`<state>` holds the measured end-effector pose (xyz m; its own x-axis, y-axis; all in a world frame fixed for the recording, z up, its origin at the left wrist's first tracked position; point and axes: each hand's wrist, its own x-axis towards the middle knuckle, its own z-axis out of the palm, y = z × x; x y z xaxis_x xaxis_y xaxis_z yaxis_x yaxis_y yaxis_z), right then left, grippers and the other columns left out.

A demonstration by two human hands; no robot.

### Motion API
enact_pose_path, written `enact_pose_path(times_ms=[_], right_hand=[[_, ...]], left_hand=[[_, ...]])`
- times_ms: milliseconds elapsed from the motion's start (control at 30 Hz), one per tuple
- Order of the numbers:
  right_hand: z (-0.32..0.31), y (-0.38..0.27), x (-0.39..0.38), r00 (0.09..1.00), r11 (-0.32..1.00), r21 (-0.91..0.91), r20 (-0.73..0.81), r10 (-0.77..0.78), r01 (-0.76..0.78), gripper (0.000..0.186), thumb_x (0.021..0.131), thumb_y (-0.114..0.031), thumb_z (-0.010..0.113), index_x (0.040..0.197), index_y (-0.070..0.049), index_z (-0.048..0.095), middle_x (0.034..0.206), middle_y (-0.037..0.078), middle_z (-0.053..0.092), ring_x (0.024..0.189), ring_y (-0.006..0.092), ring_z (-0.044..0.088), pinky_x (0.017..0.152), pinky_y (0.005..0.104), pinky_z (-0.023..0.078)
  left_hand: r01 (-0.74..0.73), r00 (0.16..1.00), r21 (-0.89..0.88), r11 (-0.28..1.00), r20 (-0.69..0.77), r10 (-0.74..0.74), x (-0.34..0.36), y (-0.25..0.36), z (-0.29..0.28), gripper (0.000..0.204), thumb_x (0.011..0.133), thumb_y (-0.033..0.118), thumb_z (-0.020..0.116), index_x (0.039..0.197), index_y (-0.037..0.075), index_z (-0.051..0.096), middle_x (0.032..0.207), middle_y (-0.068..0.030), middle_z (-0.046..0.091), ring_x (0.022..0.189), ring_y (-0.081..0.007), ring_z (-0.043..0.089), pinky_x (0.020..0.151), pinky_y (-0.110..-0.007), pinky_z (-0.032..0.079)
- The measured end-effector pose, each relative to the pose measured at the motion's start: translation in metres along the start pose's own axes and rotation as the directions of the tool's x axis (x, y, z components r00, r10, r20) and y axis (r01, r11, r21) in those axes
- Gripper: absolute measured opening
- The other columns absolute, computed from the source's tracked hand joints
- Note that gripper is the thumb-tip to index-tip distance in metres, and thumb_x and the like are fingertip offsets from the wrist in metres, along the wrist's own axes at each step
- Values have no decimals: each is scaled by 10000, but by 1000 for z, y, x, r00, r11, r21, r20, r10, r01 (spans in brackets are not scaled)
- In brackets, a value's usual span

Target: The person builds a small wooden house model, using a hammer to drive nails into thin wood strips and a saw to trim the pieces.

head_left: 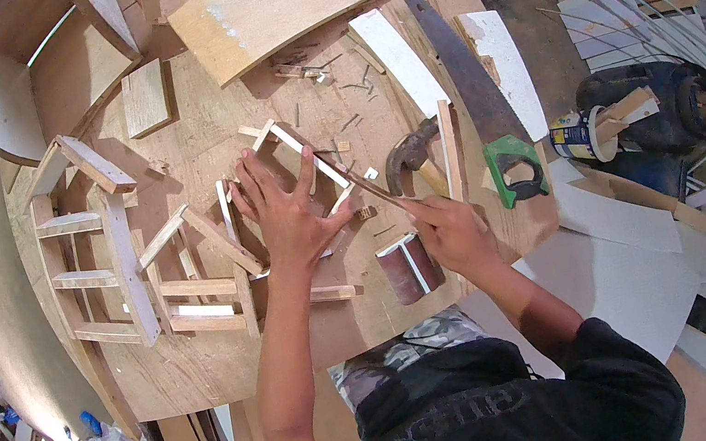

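My left hand [287, 217] lies with spread fingers over a small house-shaped wooden frame [295, 140] with white edges, pressing it to the table. In my right hand [453, 232] is a long, thin, dark brown strip-like tool [370, 182]; its exact kind is unclear. The fingers close round its near end, and its length slants along the frame's right roof edge. Left of my left hand lies a second small house frame [201, 286], beside a taller house frame [96, 277] with crossbars. A brown wrapped block [408, 269] with a white stripe lies near my right wrist.
A claw hammer [409, 155] and an upright-lying wood strip [451, 151] are beyond my right hand. Further right lies a handsaw [482, 96] with a green handle. Nails [350, 121], white boards [401, 63] and a large panel [289, 7] occupy the far side. A bucket [582, 135] stands right.
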<state>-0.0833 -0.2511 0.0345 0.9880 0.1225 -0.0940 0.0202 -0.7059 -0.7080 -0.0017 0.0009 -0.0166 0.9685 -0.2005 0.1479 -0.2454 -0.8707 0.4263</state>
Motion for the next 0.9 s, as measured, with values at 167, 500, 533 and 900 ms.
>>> enact_pose_path(times_ms=[167,500,533,900], right_hand=[[3,-1,-7,997,998,-7,-50,-58,58,424,943,-11,671,1351,-105,742,859,147,664,741,337,674,666,427,535],[5,-1,-8,997,999,2,-57,-49,49,382,955,-8,658,1314,-85,760,777,151,611,655,324,627,605,425,490],[2,1,-10,997,999,1,-57,-51,51,382,955,-8,658,1314,-85,760,777,151,611,655,324,627,605,425,490],[-1,3,-17,999,999,-39,-36,-12,10,432,894,12,659,1307,-68,759,834,169,660,730,367,670,664,460,537]], left_hand=[[4,1000,-3,1000,4,-4,0,0,1,1052,677,627,898,1619,405,485,1714,-393,146,1582,-593,160,1234,-722,114],[-9,1000,-8,1000,3,9,-1,-2,1,1041,697,689,868,1621,405,481,1709,-392,156,1573,-605,163,1222,-738,119],[-8,1000,-8,1000,1,8,-1,-1,1,1041,697,689,868,1621,405,481,1709,-392,156,1573,-605,163,1222,-738,119],[22,999,-3,1000,27,-22,0,1,-1,1074,664,597,913,1626,437,462,1724,-388,129,1596,-579,149,1238,-716,111]])
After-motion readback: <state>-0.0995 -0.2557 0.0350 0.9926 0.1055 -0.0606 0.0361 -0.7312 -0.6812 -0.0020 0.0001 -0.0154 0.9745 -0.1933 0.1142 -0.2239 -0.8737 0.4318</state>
